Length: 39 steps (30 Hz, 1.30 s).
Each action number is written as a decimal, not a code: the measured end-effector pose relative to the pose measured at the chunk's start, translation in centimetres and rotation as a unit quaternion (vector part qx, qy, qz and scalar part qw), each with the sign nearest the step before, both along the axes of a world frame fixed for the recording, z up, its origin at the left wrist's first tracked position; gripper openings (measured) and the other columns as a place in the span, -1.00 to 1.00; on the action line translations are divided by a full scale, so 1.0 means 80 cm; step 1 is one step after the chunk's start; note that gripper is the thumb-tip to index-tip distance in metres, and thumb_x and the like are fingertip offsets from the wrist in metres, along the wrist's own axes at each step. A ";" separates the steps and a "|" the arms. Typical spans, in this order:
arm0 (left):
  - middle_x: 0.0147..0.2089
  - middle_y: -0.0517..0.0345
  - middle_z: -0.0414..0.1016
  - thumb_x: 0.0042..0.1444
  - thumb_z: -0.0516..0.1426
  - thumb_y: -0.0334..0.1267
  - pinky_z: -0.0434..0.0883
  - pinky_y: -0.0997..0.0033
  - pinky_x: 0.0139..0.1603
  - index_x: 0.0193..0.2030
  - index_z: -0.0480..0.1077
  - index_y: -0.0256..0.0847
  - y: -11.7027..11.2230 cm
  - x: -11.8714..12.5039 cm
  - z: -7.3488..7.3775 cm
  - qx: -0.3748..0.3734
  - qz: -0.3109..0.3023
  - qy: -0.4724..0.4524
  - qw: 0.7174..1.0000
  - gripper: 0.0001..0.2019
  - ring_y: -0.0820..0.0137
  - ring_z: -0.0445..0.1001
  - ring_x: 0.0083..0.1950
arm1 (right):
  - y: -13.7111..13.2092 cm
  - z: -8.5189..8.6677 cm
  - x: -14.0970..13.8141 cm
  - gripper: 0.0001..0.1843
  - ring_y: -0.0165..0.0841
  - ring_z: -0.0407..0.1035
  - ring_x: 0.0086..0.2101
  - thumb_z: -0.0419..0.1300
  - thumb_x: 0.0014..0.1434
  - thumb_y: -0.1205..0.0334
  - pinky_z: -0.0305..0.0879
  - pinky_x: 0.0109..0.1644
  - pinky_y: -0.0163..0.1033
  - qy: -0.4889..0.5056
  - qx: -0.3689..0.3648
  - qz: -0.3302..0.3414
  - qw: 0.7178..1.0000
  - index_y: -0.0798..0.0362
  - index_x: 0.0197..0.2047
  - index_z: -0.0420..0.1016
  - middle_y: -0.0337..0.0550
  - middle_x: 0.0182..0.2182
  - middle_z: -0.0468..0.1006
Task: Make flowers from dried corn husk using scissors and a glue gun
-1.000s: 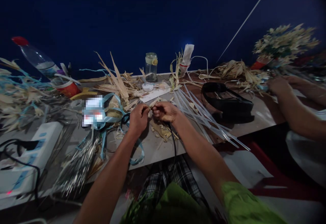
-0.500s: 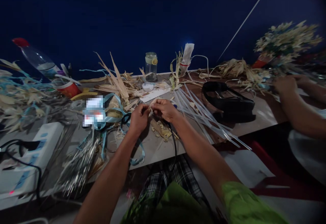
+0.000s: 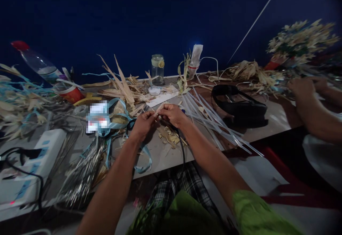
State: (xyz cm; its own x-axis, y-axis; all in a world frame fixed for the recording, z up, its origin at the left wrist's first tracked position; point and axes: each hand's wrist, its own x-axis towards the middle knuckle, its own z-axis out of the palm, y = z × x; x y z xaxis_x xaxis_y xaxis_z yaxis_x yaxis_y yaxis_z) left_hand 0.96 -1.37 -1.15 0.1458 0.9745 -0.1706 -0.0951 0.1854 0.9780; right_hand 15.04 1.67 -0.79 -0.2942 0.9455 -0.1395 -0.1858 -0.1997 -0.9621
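Observation:
Above the table's front part, my left hand (image 3: 143,124) and my right hand (image 3: 173,115) meet fingertip to fingertip, both closed in a pinch. Between them is a small pale piece (image 3: 158,111) that looks like dried husk; the fingers hide most of it. Brownish husk scraps (image 3: 169,136) lie on the tabletop beneath my right hand. A black cable (image 3: 183,151) runs down past my right wrist over the table edge. Light-blue ribbon (image 3: 146,162) curls beside my left forearm, near a bundle of thin metal wires (image 3: 82,178).
Long clear sticks (image 3: 211,117) lie to the right, beside a black strapped device (image 3: 239,106). Behind my hands are dried husks (image 3: 124,92) and a lidded jar (image 3: 157,72). A white power strip (image 3: 49,149) sits at left. Another person's hand (image 3: 303,89) works at far right.
My left hand has shifted slightly left and its grip has turned a little. My right hand stays nearly in place. The whole view has moved very slightly.

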 end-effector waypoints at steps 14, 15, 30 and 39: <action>-0.67 0.33 0.04 -0.04 0.19 -0.08 0.09 0.56 -0.64 -0.46 0.32 -0.25 0.002 -0.014 -0.003 -0.097 -0.120 -0.134 0.979 -0.74 0.61 0.05 -0.66 | 0.000 0.001 0.002 -0.76 -0.58 0.14 -0.67 0.32 -0.21 0.17 -0.08 -0.58 -0.42 0.002 0.008 0.048 0.999 0.15 -0.56 0.40 -0.24 -0.70 0.46; -0.68 0.34 0.03 -0.05 0.20 -0.09 0.10 0.57 -0.64 -0.47 0.31 -0.25 0.002 -0.014 -0.002 -0.100 -0.126 -0.137 0.977 -0.74 0.61 0.05 -0.66 | -0.001 0.002 0.002 -0.76 -0.58 0.15 -0.67 0.32 -0.21 0.16 -0.08 -0.58 -0.42 0.000 0.008 0.050 0.999 0.15 -0.56 0.40 -0.23 -0.70 0.47; -0.58 0.28 0.29 -0.21 0.29 -0.26 0.27 0.57 -0.54 -0.51 0.27 -0.26 0.000 -0.003 0.005 -0.109 0.014 -0.109 0.988 -0.75 0.59 0.28 -0.59 | 0.001 0.007 0.003 -0.68 -0.60 0.15 -0.66 0.33 -0.21 0.07 0.02 -0.58 -0.42 0.045 -0.068 0.010 0.997 0.14 -0.57 0.39 -0.32 -0.68 0.36; -0.59 0.27 0.28 -0.15 0.26 -0.25 0.20 0.60 -0.59 -0.52 0.27 -0.27 0.000 -0.003 0.002 -0.079 -0.015 -0.065 0.995 -0.77 0.60 0.23 -0.62 | 0.003 0.003 0.001 -0.61 -0.62 0.05 -0.69 0.36 -0.27 0.02 -0.10 -0.61 -0.41 0.026 -0.042 -0.008 0.999 0.13 -0.63 0.31 -0.38 -0.72 0.28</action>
